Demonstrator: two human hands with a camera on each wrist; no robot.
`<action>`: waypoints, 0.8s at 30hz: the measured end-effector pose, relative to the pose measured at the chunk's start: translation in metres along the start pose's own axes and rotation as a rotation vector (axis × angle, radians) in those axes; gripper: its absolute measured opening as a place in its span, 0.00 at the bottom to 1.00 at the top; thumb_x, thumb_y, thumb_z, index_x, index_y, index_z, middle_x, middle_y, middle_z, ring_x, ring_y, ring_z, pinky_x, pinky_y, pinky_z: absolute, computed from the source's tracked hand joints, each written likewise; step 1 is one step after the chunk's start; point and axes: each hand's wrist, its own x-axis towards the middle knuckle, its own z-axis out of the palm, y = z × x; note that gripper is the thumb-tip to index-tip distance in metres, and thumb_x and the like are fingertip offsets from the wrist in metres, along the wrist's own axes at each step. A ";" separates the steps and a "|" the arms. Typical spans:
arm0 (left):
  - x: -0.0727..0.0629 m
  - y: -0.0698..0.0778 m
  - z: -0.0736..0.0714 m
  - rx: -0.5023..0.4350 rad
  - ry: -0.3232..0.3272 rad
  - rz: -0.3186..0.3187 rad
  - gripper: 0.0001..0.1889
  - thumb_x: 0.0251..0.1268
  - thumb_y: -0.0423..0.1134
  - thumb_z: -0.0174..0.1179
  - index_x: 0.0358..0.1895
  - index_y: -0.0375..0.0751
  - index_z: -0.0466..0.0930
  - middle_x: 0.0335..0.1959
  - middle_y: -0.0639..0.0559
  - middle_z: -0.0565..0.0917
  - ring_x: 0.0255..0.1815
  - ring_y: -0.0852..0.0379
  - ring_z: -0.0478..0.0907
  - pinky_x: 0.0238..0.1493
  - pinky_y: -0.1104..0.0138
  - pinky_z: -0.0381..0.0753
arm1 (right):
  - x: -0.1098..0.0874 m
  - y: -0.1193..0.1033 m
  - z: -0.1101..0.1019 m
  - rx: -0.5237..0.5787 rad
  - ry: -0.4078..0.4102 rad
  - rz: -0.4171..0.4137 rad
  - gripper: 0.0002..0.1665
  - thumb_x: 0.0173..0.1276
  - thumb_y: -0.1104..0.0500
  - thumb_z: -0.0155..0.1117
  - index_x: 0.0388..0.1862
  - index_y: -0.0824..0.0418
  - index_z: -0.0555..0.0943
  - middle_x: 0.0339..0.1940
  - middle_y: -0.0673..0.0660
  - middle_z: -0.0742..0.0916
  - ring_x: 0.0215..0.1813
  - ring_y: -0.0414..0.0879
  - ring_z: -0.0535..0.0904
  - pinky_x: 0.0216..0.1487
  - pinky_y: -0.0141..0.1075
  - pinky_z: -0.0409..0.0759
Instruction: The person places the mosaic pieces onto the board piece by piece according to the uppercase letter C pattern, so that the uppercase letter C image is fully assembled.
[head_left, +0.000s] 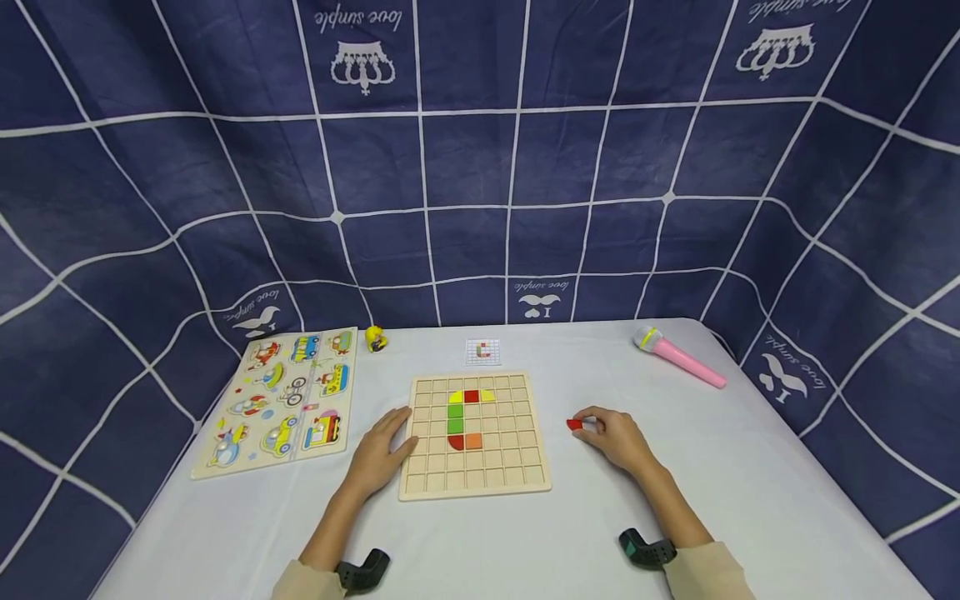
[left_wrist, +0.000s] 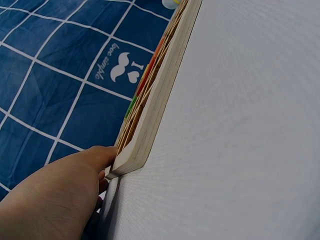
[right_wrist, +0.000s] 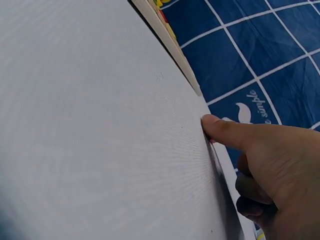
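Note:
A wooden grid board point(head_left: 510, 467) lies flat at the middle of the table. Coloured pieces sit in its cells: a red square point(head_left: 471, 396) between two yellow rounded pieces, two green squares point(head_left: 455, 418) below, then a red rounded piece point(head_left: 457, 442) beside an orange square point(head_left: 473, 441). My left hand point(head_left: 378, 457) rests at the board's left edge, its thumb touching the rim point(left_wrist: 135, 150). To the right of the board, my right hand point(head_left: 617, 437) pinches a small red piece point(head_left: 574, 424) between thumb and fingers, low over the table. Its exact shape is partly hidden.
Behind the board lies a small pattern card point(head_left: 483, 352) with a similar coloured figure. A wooden vehicle puzzle point(head_left: 255, 433) is at the left, with a small yellow figurine point(head_left: 376, 338) near its top corner. A pink toy microphone point(head_left: 686, 360) lies at the back right.

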 end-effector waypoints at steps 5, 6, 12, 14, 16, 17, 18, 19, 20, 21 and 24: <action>0.000 -0.001 0.001 -0.008 0.010 0.011 0.29 0.62 0.43 0.59 0.65 0.36 0.66 0.64 0.40 0.67 0.67 0.41 0.59 0.65 0.47 0.57 | 0.000 0.003 -0.001 -0.005 0.014 0.013 0.15 0.54 0.54 0.72 0.41 0.55 0.84 0.11 0.46 0.68 0.16 0.38 0.61 0.16 0.29 0.56; 0.000 -0.001 0.001 -0.007 0.013 0.014 0.29 0.62 0.43 0.59 0.65 0.36 0.66 0.64 0.39 0.67 0.67 0.41 0.59 0.65 0.47 0.57 | 0.000 0.003 -0.001 -0.009 0.023 0.021 0.16 0.54 0.54 0.72 0.42 0.56 0.84 0.12 0.46 0.68 0.16 0.39 0.61 0.16 0.29 0.57; 0.000 -0.001 0.002 0.011 0.016 0.007 0.29 0.62 0.43 0.59 0.65 0.36 0.66 0.64 0.40 0.68 0.67 0.41 0.59 0.65 0.48 0.57 | 0.001 0.004 -0.002 -0.001 0.022 0.048 0.15 0.54 0.55 0.72 0.40 0.58 0.84 0.12 0.47 0.68 0.17 0.40 0.61 0.16 0.30 0.57; 0.000 -0.001 0.002 0.014 0.016 0.006 0.29 0.62 0.43 0.59 0.65 0.36 0.66 0.64 0.40 0.68 0.67 0.41 0.59 0.65 0.48 0.57 | 0.002 0.003 -0.001 0.014 0.007 0.038 0.15 0.53 0.54 0.72 0.40 0.57 0.84 0.11 0.47 0.68 0.16 0.39 0.61 0.16 0.29 0.56; 0.000 -0.001 0.001 0.013 0.015 0.001 0.29 0.62 0.43 0.59 0.65 0.37 0.66 0.64 0.41 0.67 0.67 0.42 0.59 0.65 0.48 0.57 | 0.003 0.002 0.001 0.029 -0.009 0.018 0.15 0.52 0.54 0.73 0.39 0.56 0.84 0.11 0.47 0.68 0.15 0.39 0.60 0.16 0.29 0.56; 0.000 0.000 0.001 0.009 0.014 -0.003 0.29 0.62 0.43 0.59 0.65 0.37 0.66 0.65 0.41 0.67 0.67 0.42 0.59 0.65 0.48 0.56 | 0.004 0.002 0.001 0.037 -0.017 0.005 0.15 0.53 0.54 0.73 0.39 0.56 0.84 0.10 0.46 0.67 0.15 0.38 0.60 0.16 0.29 0.56; 0.000 0.000 0.001 0.008 0.013 -0.001 0.29 0.62 0.43 0.59 0.65 0.36 0.66 0.65 0.41 0.67 0.67 0.42 0.59 0.65 0.48 0.56 | 0.004 0.001 0.002 0.040 -0.024 -0.007 0.15 0.53 0.53 0.72 0.39 0.55 0.84 0.10 0.46 0.67 0.15 0.38 0.60 0.16 0.29 0.56; -0.001 0.000 0.001 0.006 0.012 0.000 0.29 0.62 0.43 0.59 0.65 0.36 0.66 0.65 0.41 0.67 0.67 0.42 0.59 0.65 0.48 0.57 | 0.004 0.001 0.003 0.042 -0.029 -0.015 0.15 0.53 0.53 0.72 0.39 0.55 0.84 0.10 0.46 0.67 0.15 0.38 0.59 0.16 0.28 0.56; -0.001 0.000 0.000 0.002 0.008 -0.001 0.29 0.62 0.43 0.59 0.65 0.36 0.66 0.65 0.41 0.67 0.67 0.42 0.58 0.65 0.48 0.56 | 0.005 0.000 0.003 0.044 -0.032 -0.022 0.14 0.53 0.54 0.72 0.39 0.55 0.84 0.10 0.46 0.67 0.15 0.37 0.59 0.16 0.28 0.56; -0.001 0.000 0.000 0.000 0.009 0.001 0.29 0.62 0.43 0.59 0.65 0.36 0.66 0.65 0.41 0.67 0.67 0.42 0.58 0.65 0.48 0.57 | 0.005 0.000 0.004 0.045 -0.034 -0.025 0.14 0.53 0.54 0.72 0.39 0.55 0.84 0.10 0.45 0.67 0.15 0.37 0.59 0.16 0.28 0.56; -0.001 0.000 0.000 0.000 0.011 0.012 0.29 0.62 0.43 0.59 0.65 0.36 0.66 0.64 0.40 0.67 0.67 0.42 0.59 0.65 0.48 0.57 | 0.005 0.000 0.005 0.046 -0.036 -0.027 0.14 0.53 0.54 0.72 0.39 0.55 0.84 0.10 0.45 0.67 0.15 0.37 0.59 0.16 0.28 0.57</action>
